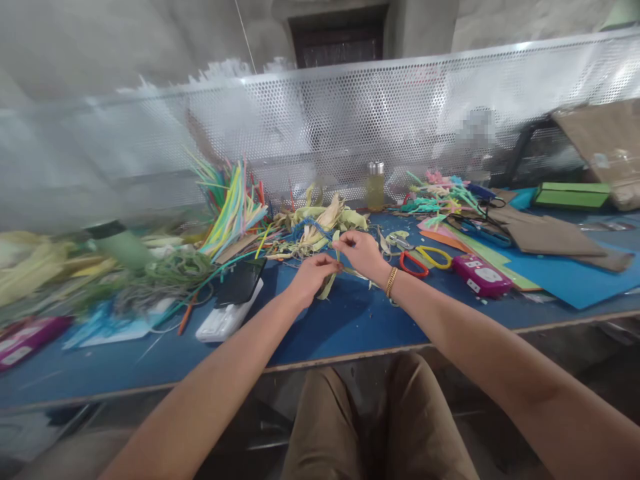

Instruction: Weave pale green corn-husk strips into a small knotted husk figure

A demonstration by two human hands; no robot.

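Over the middle of the blue table, my left hand (316, 275) and my right hand (361, 253) are close together, fingertips pinched on a pale green corn husk strip (327, 288). One end of the strip hangs below my left fingers, and a short piece stands up by my right fingertips. Just beyond them lies a heap of dried corn husks (345, 217) with some blue yarn (309, 230) on it. To the right of my right hand are scissors (434, 257) with red and yellow handles. Small scraps are scattered beneath my hands.
A phone (241, 283) lies on a white box (220, 323) to the left, near tangled green yarn (180, 270) and colourful pipe cleaners (233, 210). Rightward are a purple pack (483, 275), coloured paper (575, 280) and cardboard (555, 235). A perforated metal panel (345, 127) stands behind.
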